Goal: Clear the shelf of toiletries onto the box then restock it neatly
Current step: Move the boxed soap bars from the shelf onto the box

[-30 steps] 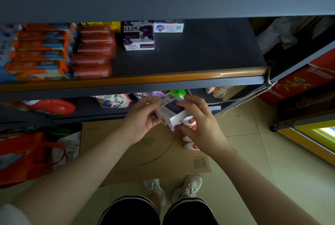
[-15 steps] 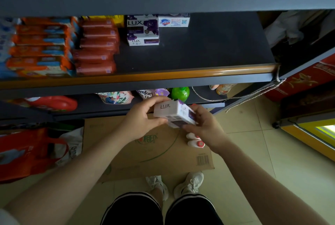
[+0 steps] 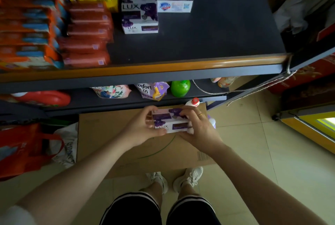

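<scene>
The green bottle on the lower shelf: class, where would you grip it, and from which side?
Likely round the green bottle's rounded body, coming in from the front, the open side. The shelf board above hides its top and blocks a reach from overhead, and the Comfort pouch crowds its left.

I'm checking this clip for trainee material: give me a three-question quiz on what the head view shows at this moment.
1. True or false: both hands hold the purple Lux soap boxes over the cardboard box.
2. What stands right of the Lux stack on the shelf?
A. a white soap box with a blue logo
B. a green bottle
C. a red bag
3. Fill in: the green bottle sits on the ___ shelf level.

Key
1. True: the left hand and right hand both have a grip on them.
2. A: the white soap box.
3. lower
</scene>
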A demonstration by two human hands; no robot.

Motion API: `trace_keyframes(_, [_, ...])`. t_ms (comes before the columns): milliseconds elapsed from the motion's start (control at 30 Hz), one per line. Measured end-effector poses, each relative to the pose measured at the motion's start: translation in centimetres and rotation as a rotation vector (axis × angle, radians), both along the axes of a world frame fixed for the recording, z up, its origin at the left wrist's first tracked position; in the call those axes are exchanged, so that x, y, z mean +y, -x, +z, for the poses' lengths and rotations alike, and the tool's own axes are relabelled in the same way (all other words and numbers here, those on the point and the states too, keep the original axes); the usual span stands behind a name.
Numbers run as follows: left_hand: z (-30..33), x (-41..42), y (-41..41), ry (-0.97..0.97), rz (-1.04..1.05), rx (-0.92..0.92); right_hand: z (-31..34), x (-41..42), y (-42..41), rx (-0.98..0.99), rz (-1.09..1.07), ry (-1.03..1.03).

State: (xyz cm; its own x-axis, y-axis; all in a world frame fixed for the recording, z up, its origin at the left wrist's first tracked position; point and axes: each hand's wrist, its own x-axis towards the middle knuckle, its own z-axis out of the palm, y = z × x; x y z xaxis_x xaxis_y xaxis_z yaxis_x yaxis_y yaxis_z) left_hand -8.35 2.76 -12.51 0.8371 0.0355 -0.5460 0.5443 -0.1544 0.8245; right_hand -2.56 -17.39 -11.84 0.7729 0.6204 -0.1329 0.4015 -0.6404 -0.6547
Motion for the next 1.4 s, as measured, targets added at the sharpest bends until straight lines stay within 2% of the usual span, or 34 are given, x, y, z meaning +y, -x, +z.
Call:
trace_keyframes(100, [-3.8,-0.1,0.0,-0.081,0.0,0.034,-0.9,-0.4,-1.4,0.154,-0.137,0.027])
trace_keyframes(200, [-8.4,-0.8,0.1,-0.23,0.046,0.016,-1.7,-0.7,-2.5,0.181,-0.245,0.038])
trace_keyframes(433, [-17.5,-2.9,-3.5,-0.36,0.018,-0.176,-4.6,-0.8,-7.1,0.024,-0.141,0.023])
trace_keyframes(600, [-21.2,-3.3,-5.2,-0.577,-0.079,-0.273,-5.3,0.0,-8.9,-0.023,-0.066,-0.052])
trace_keyframes(733, [-23.9,-3.3,-5.3,-0.808,-0.207,-0.193,-4.3,0.2,-9.6,0.008,0.009,-0.066])
trace_keyframes(800, [-24.2,-3.3,-5.0,-0.792,-0.217,-0.148,-3.0,0.1,-9.4,0.008,0.047,-0.105])
trace_keyframes(867, [-23.5,-3.2,-4.5,-0.679,-0.185,-0.157,-1.2,0.2,-8.8,0.006,0.094,-0.15])
trace_keyframes(933, [-21.1,-2.9,-3.8,-0.599,-0.108,-0.258,1.2,0.7,-8.2,0.01,0.127,-0.191])
trace_keyframes(1067, [-11.1,-1.3,-2.3,-0.696,0.01,-0.607,5.7,3.3,-8.6,-0.033,0.113,-0.273])
trace_keyframes(1133, [-5.1,0.1,-1.7,-0.734,0.027,-0.756,7.3,5.3,-9.6,-0.177,0.063,-0.316])
trace_keyframes(1200, [0.1,1.9,-1.9,-0.865,0.012,-0.89,8.5,7.7,-11.0,-0.33,0.015,-0.314])
trace_keyframes(1267, [2.8,4.3,-2.7,-1.098,0.025,-0.964,9.0,10.5,-12.6,-0.411,0.013,-0.24])
trace_keyframes(1333, [3.7,6.7,-4.0,-1.301,0.048,-0.888,8.5,13.4,-14.3,-0.426,0.089,-0.071])
trace_keyframes(1400, [3.5,8.5,-5.1,-1.408,-0.012,-0.768,7.5,15.7,-15.8,-0.482,0.209,0.119])
